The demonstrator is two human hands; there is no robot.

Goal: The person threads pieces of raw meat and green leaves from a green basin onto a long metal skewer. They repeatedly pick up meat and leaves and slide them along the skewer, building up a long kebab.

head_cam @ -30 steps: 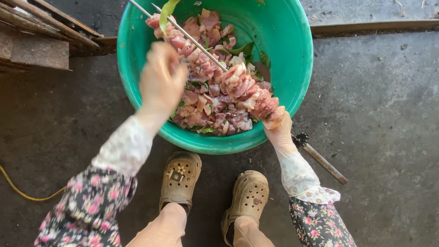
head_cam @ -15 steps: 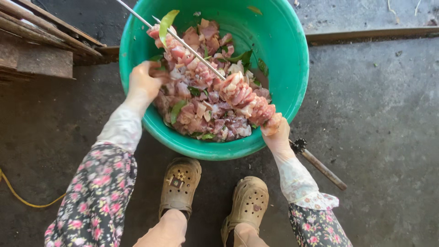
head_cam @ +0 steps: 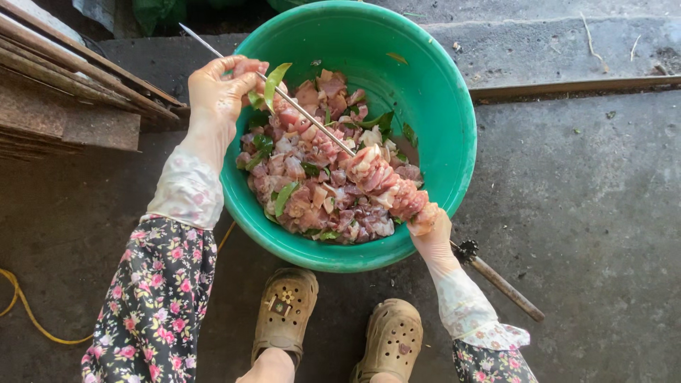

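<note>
A large green plastic basin on the ground holds chopped raw meat mixed with green leaves. A long metal skewer runs slantwise over it, with several meat chunks threaded near its lower end. My left hand is up at the basin's left rim, pinching a piece of meat and a green leaf against the skewer. My right hand grips the skewer's lower end at the basin's near rim. Both arms wear floral sleeves.
My two feet in tan clogs stand just below the basin. Stacked wooden boards lie at the upper left. A yellow cord curls at the lower left. The skewer's wooden handle sticks out over the concrete floor at the right.
My left hand came out of the meat and rose to the skewer with a piece of meat and a leaf. The right hand kept its grip on the skewer.
</note>
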